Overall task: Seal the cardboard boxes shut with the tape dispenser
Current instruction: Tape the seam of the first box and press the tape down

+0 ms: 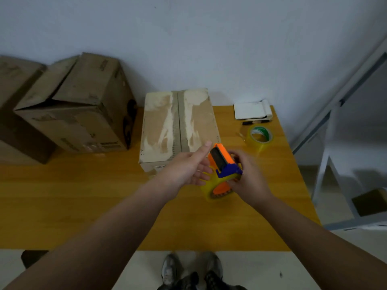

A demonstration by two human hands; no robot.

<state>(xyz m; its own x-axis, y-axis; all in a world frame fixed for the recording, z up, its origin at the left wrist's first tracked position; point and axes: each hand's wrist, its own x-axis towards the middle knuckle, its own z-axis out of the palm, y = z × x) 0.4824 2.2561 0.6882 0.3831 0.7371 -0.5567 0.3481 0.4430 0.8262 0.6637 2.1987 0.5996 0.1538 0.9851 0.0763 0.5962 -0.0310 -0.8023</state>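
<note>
Two bare forearms reached out over the worktop (83,195) toward the tape dispenser (223,168), held just off the near right corner of the small cardboard box (178,126). The right hand (249,178) had its fingers clamped on the orange-and-blue body with its yellow roll; the left hand (188,168) lay against the other side, fingers loosely spread, thumb raised — steadying rather than gripping, I judged. The larger cardboard box (77,105) stood with flaps ajar. The box's scuffed, peeled top could give tape poor hold — the strip might lift.
</note>
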